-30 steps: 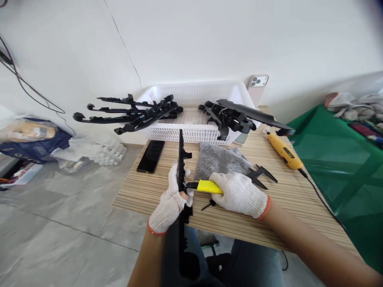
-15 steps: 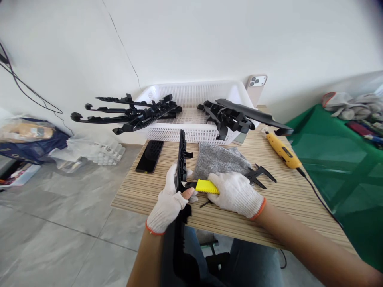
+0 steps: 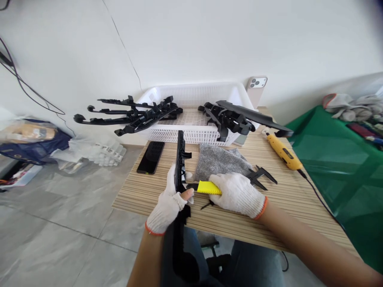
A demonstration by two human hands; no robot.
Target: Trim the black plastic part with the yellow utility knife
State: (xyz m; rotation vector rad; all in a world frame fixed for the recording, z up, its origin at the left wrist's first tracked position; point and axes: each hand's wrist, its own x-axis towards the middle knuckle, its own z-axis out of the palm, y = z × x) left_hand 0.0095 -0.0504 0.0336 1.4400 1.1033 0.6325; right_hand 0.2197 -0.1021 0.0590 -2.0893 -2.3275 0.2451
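My left hand (image 3: 167, 205), in a white knit glove with the thumb tip bare, is closed round a long black plastic trim piece (image 3: 180, 153). The piece points away from me, its near end down by my lap. My right hand (image 3: 235, 191), gloved too, grips a yellow utility knife (image 3: 208, 187). The knife's tip is at the edge of the trim piece, beside my left thumb; whether the blade touches the plastic I cannot tell. Black calipers (image 3: 259, 176) lie on the table, partly hidden by my right hand. A grey cloth (image 3: 220, 159) lies just beyond the knife.
A white plastic basket (image 3: 191, 134) stands at the back, with black trim pieces (image 3: 143, 115) over its left side and more (image 3: 231, 117) at its right. A phone (image 3: 151, 157) lies left; another phone (image 3: 255, 89) leans on the wall. A yellow corded tool (image 3: 284, 151) rests right.
The knife and my right hand have shifted very slightly right relative to the trim piece. Both hands keep their grips, and the view has tilted slightly.
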